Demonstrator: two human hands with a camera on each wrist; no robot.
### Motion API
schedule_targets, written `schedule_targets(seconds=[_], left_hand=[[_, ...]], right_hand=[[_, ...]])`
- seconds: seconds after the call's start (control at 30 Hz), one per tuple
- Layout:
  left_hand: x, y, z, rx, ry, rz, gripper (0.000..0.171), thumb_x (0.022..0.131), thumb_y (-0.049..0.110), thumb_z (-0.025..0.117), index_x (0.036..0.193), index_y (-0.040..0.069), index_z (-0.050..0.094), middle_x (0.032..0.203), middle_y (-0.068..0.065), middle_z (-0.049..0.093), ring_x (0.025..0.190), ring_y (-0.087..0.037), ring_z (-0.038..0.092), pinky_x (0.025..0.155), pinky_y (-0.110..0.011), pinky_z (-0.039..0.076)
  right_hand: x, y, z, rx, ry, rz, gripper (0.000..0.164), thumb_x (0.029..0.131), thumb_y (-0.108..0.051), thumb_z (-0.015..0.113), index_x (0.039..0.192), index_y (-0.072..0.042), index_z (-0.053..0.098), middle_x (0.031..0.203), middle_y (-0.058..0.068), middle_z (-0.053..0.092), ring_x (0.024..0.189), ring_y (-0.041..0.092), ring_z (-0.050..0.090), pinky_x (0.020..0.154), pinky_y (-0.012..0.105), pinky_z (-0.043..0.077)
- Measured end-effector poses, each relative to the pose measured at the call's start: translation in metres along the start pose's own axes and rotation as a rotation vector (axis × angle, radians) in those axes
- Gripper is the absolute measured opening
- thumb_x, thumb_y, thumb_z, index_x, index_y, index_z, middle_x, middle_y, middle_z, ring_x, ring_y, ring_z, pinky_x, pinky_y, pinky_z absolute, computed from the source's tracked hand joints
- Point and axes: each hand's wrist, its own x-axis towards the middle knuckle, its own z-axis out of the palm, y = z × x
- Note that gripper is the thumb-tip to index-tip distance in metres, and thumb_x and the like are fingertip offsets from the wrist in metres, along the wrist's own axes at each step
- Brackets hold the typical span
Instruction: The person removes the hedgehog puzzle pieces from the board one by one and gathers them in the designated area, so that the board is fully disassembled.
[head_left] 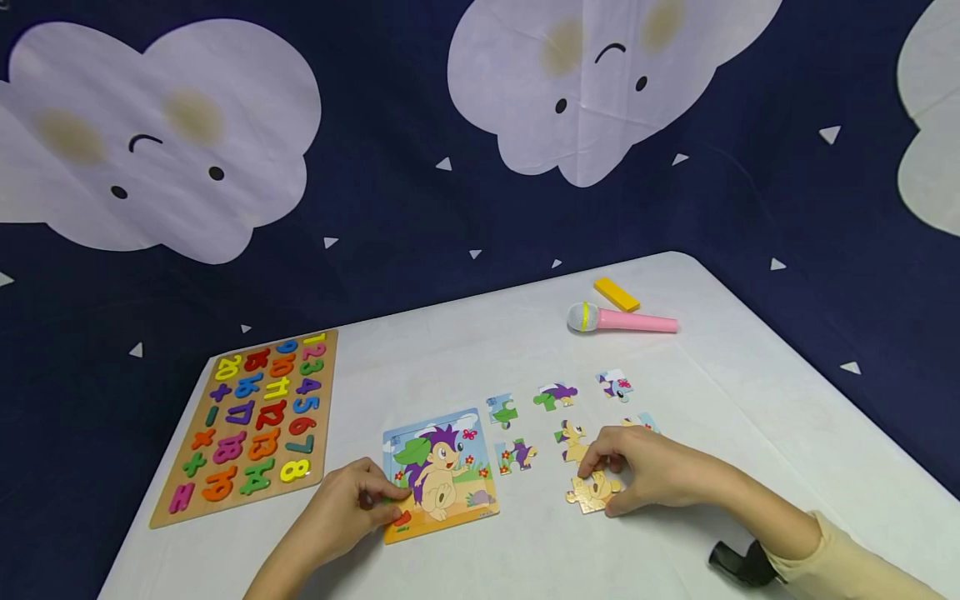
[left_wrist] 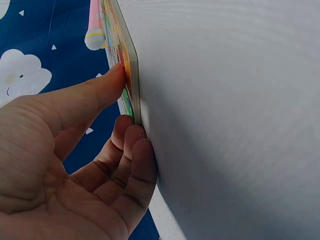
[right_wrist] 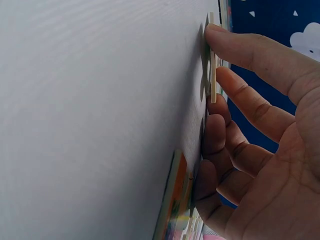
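In the head view, my left hand [head_left: 347, 510] holds the near left corner of a hedgehog picture puzzle board [head_left: 480, 475]. The left wrist view shows the thumb [left_wrist: 112, 82] on the board's printed face and the curled fingers [left_wrist: 142, 160] at its edge. My right hand [head_left: 654, 468] pinches a tan jigsaw piece [head_left: 589, 497] by its edges, to the right of the board. In the right wrist view that piece [right_wrist: 213, 65] sits between thumb and fingertips, close over the white tabletop, its shadow beside it.
Several loose jigsaw pieces [head_left: 555, 396] lie between the board and the right hand, and one [head_left: 641, 422] is partly behind that hand. A wooden number board [head_left: 247, 492] is at left. A pink microphone [head_left: 637, 322] and yellow block [head_left: 617, 295] lie at the back right.
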Motion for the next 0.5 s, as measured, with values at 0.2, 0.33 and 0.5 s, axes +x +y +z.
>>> schedule_targets(seconds=[0.2,0.33,0.5], left_hand=[[-0.0006,0.0001,-0.0002,-0.005,-0.004,-0.004,0.023,0.083,0.004,0.09,0.091,0.026,0.087,0.085,0.004,0.063,0.075,-0.013,0.053,0.062,-0.021,0.047],[-0.0006,-0.0003,-0.0001,-0.006,-0.004,0.001,0.022,0.083,0.005,0.09,0.091,0.025,0.087,0.085,0.004,0.063,0.076,-0.013,0.053,0.062,-0.021,0.047],[-0.0005,-0.0012,0.0,-0.008,-0.003,0.014,0.021,0.082,0.005,0.091,0.092,0.024,0.087,0.086,0.005,0.063,0.075,-0.012,0.053,0.062,-0.021,0.048]], right_hand=[[0.0003,-0.0004,0.0001,-0.007,-0.001,-0.006,0.038,0.076,-0.027,0.095,0.108,-0.035,0.076,0.096,-0.019,0.062,0.092,0.001,0.052,0.081,0.021,0.043],[0.0008,-0.0011,0.0,-0.012,-0.004,0.001,0.039,0.075,-0.025,0.095,0.108,-0.035,0.076,0.098,-0.019,0.063,0.092,0.0,0.052,0.081,0.022,0.045],[0.0012,-0.0015,0.0002,-0.01,-0.008,0.01,0.041,0.075,-0.023,0.095,0.108,-0.035,0.076,0.101,-0.018,0.064,0.093,0.001,0.053,0.082,0.022,0.046]])
